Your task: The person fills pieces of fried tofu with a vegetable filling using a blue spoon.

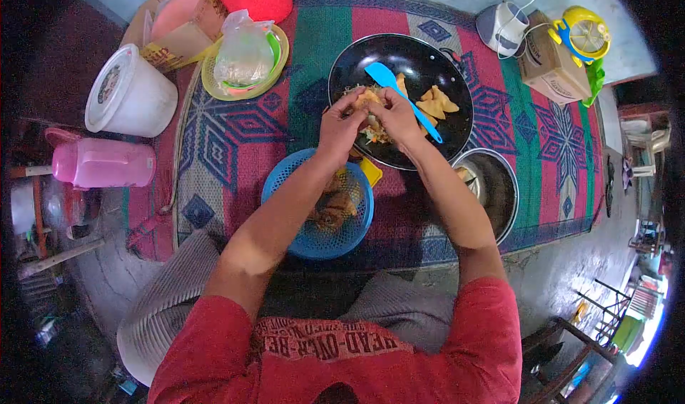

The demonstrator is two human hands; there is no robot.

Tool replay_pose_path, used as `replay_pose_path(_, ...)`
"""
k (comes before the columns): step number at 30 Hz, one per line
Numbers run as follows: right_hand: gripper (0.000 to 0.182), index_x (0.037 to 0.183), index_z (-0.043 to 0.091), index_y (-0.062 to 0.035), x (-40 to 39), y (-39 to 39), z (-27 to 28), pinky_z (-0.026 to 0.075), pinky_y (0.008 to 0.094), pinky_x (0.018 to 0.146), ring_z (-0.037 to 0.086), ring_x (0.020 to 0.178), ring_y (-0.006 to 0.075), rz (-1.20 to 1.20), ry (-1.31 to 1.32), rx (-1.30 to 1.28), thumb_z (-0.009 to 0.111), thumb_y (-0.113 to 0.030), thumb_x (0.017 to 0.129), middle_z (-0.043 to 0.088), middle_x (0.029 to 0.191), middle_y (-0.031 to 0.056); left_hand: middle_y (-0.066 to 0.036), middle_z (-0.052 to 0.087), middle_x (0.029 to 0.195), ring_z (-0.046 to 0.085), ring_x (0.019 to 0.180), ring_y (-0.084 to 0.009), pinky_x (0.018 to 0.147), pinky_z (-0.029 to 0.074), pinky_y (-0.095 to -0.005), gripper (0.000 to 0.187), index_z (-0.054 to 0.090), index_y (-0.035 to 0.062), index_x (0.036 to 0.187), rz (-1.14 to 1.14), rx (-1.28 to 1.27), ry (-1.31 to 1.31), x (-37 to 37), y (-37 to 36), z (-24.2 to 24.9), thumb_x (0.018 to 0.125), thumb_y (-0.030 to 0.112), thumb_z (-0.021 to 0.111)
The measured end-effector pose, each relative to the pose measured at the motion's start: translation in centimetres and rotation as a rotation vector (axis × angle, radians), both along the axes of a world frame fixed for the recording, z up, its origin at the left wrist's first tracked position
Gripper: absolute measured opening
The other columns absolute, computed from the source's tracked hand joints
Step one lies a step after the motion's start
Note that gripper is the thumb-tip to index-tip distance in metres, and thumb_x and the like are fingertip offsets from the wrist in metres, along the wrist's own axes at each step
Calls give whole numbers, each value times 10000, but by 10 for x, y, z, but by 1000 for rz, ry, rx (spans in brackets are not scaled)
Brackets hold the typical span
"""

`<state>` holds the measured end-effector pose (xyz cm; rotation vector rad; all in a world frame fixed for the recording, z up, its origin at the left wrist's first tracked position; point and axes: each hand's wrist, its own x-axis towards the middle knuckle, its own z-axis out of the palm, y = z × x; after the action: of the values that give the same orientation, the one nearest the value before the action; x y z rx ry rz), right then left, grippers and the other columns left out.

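Over the black wok point(407, 47), my left hand point(341, 124) and my right hand point(397, 122) are closed on a golden-brown piece of fried tofu point(369, 97), holding it between the fingertips. Shredded vegetable filling point(376, 134) lies in the wok just below my hands. Several triangular pieces of fried tofu point(437, 104) rest in the right part of the wok. A blue spatula point(421, 116) lies slanted across the wok, close to my right hand. Under my left forearm stands a blue plastic basket point(285, 243) with browned pieces inside, partly hidden by the arm.
A metal pot point(505, 190) stands beside my right forearm. To the left are a pink thermos point(107, 163), a white lidded bucket point(139, 94) and a yellow basket point(214, 83) holding a plastic bag. A cardboard box point(553, 65) and yellow fan point(586, 34) stand at the back right.
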<state>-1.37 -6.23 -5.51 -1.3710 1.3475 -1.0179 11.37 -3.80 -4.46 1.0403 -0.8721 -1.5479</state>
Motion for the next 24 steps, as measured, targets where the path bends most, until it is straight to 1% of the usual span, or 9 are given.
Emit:
replay_pose_path(4, 285, 910, 544, -21, -4, 0, 4, 419, 254, 682, 523, 767, 118, 70, -67, 79, 647, -204, 718, 569, 836, 55, -42, 542, 1020, 535, 885, -135, 734, 458, -262, 353, 489, 67, 1122, 18, 65, 117, 1, -5, -3, 774, 49, 537)
replay_pose_path(7, 324, 967, 532, -19, -4, 4, 20, 427, 260, 728, 537, 825, 126, 151, -277, 142, 653, -181, 712, 579, 875, 71, -46, 549, 989, 543, 854, -133, 718, 464, -257, 350, 493, 57, 1113, 56, 106, 205, 6, -11, 0, 767, 29, 532)
replay_pose_path(9, 375, 1013, 515, -18, -4, 5, 13, 430, 269, 761, 546, 860, 138, 167, -93, -54, 665, -163, 701, 586, 898, 75, -47, 555, 965, 549, 825, -127, 706, 472, -252, 345, 498, 46, 1106, 81, 106, 232, 5, -11, 1, 764, 15, 532)
replay_pose_path(13, 358, 999, 515, -16, -4, 0, 3, 435, 281, 740, 551, 824, 147, 70, -11, -1, 663, -150, 702, 587, 870, 62, -48, 554, 963, 551, 828, -130, 707, 470, -251, 335, 500, 42, 1098, 68, 86, 211, 2, -9, -1, 765, 16, 524)
replay_pose_path(16, 346, 986, 512, -6, -3, 1, -12, 439, 275, 720, 553, 802, 152, 13, 95, -107, 658, -145, 705, 585, 848, 58, -48, 554, 970, 552, 831, -129, 708, 469, -252, 335, 500, 48, 1100, 53, 70, 191, 1, -8, -8, 766, 26, 527)
replay_pose_path(19, 307, 968, 517, -5, 0, 5, 10, 437, 256, 696, 552, 783, 142, 8, 290, -139, 643, -141, 724, 578, 846, 51, -47, 551, 983, 551, 839, -128, 711, 466, -256, 336, 501, 63, 1105, 42, 70, 222, 4, -9, -10, 771, 33, 525)
replay_pose_path(21, 279, 965, 524, -16, -3, 5, 21, 433, 240, 685, 551, 790, 130, 139, -349, 221, 632, -137, 738, 570, 863, 46, -46, 549, 991, 550, 847, -127, 715, 463, -259, 337, 502, 71, 1108, 40, 88, 273, 7, -8, -6, 774, 34, 522)
replay_pose_path(22, 279, 965, 524, -16, -5, 4, 24, 433, 240, 685, 551, 790, 130, 140, -350, 221, 632, -137, 738, 570, 863, 46, -47, 547, 998, 547, 857, -128, 723, 461, -262, 338, 500, 75, 1110, 28, 106, 260, 10, -8, -4, 776, 27, 516)
replay_pose_path(24, 270, 972, 530, -30, -8, 3, 28, 430, 240, 674, 544, 778, 121, 99, -646, 395, 630, -136, 744, 561, 871, 39, -48, 546, 1004, 545, 868, -129, 730, 458, -264, 340, 499, 78, 1113, 15, 122, 249, 10, -8, 3, 777, 20, 511)
